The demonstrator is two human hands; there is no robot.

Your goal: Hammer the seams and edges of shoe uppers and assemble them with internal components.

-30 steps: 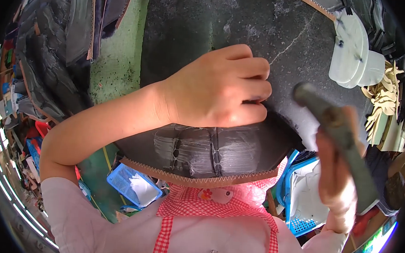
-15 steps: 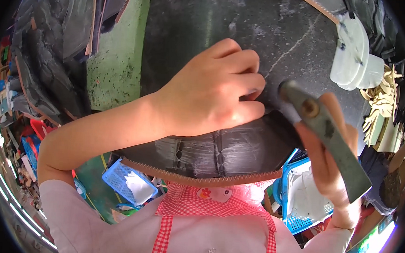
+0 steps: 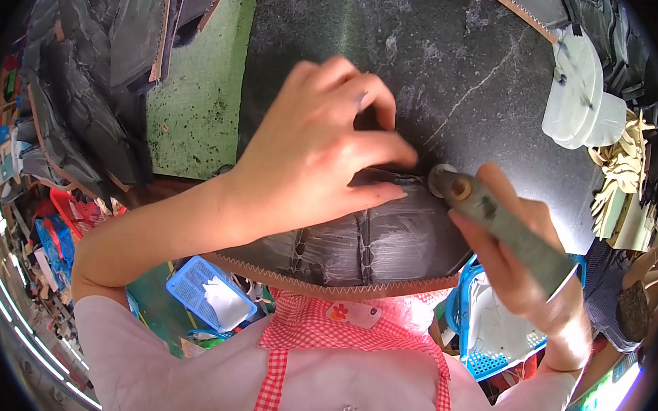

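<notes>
A dark leather piece with a brown zigzag-stitched edge lies across the near side of the black work slab. Two stitched seams cross it, amid greyish smears that look like dried glue. My left hand is over its far edge, fingers bent and apart; the thumb rests by the leather and the forefinger hangs just beyond the edge. My right hand grips a hammer, whose metal head I see from above. Its round face is at the leather's far right edge; the handle below is mostly hidden by the hand.
Stacks of dark leather pieces lie at the left, beside a green board. At the far right stand a translucent plastic container and a heap of pale strips. Blue baskets sit below on both sides.
My left hand has opened from a tighter curl and shifted slightly left, thumb and forefinger parting. The hammer has come down and left, its face now at the leather edge.
</notes>
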